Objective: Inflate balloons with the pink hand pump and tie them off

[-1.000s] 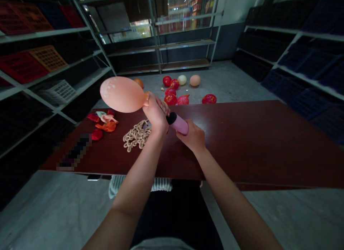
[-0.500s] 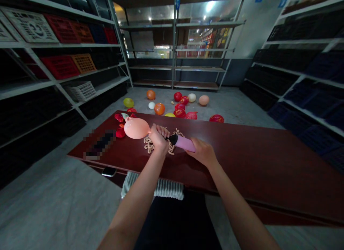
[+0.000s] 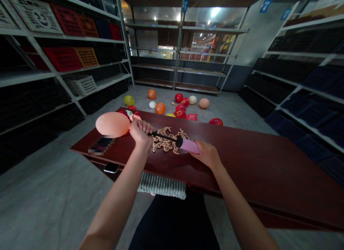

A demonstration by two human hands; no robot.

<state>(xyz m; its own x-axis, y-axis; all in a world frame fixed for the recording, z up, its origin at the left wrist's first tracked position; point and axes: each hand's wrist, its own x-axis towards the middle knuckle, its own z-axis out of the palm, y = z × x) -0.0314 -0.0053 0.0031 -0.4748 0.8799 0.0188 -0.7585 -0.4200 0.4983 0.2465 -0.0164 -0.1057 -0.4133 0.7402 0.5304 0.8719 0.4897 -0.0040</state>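
Above the near-left part of the dark red table (image 3: 242,149), the left hand (image 3: 141,131) has its fingers curled tight around the neck of a peach balloon (image 3: 113,124). The right hand (image 3: 205,154) wraps its fingers around the pink pump (image 3: 188,145), whose thin black rod is drawn out toward the left hand, over a pile of beige chain links (image 3: 166,141) on the table.

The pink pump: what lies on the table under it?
A heap of beige chain links lies under the pump rod, on the table. The left hand covers the heap's left edge.
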